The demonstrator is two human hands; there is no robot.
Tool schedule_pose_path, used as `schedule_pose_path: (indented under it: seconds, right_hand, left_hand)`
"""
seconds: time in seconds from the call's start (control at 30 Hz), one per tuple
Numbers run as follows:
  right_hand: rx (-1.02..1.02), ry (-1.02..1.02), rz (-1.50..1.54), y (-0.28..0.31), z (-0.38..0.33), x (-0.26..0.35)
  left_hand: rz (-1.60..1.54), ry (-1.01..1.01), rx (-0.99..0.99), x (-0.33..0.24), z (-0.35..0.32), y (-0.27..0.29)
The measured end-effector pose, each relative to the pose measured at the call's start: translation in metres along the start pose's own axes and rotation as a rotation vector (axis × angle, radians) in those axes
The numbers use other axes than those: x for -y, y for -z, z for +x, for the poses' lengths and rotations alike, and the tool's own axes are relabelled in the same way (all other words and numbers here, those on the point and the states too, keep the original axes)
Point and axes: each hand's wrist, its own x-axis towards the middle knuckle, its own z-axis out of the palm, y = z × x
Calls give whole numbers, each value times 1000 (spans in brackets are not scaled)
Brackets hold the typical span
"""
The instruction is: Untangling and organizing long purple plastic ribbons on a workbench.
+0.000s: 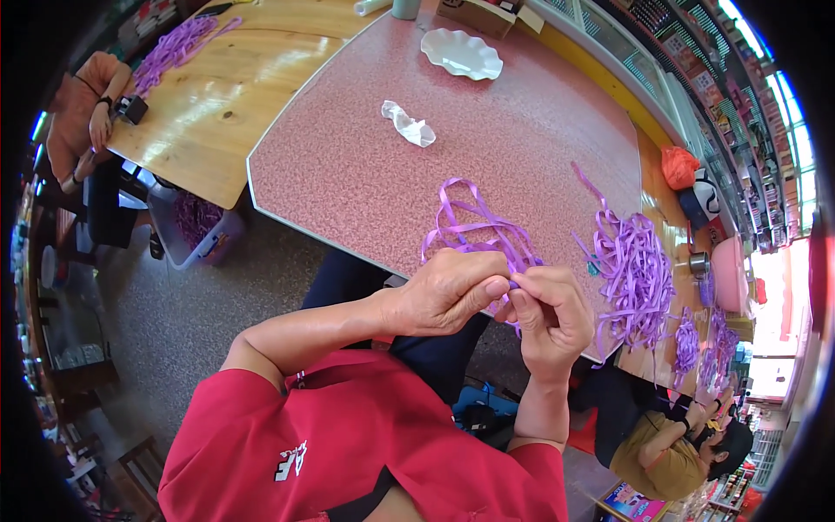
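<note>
My left hand and my right hand meet above the near edge of the pink speckled table. Both are closed in a pinch on a purple ribbon, only a bit of which shows between the fingertips. Behind the hands, loose loops of purple ribbon lie on the tabletop. To the right of my right hand sits a large tangled heap of purple ribbons, with a small green piece at its left side.
Farther back are a crumpled white tissue, a white scalloped dish and a cardboard box. A person sits at the wooden table on the left, above a plastic bin. Another person handles ribbon at lower right.
</note>
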Motion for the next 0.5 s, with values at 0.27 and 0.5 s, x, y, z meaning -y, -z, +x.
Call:
schedule_pose_path:
  seconds: [0.27,0.5]
  right_hand:
    - [-56,434,-336,-1,10,-6]
    - [82,150,-154,10,6,-20]
  left_hand:
    - [-178,85,44,-5,4,1]
    - [-381,416,192,3,4,8]
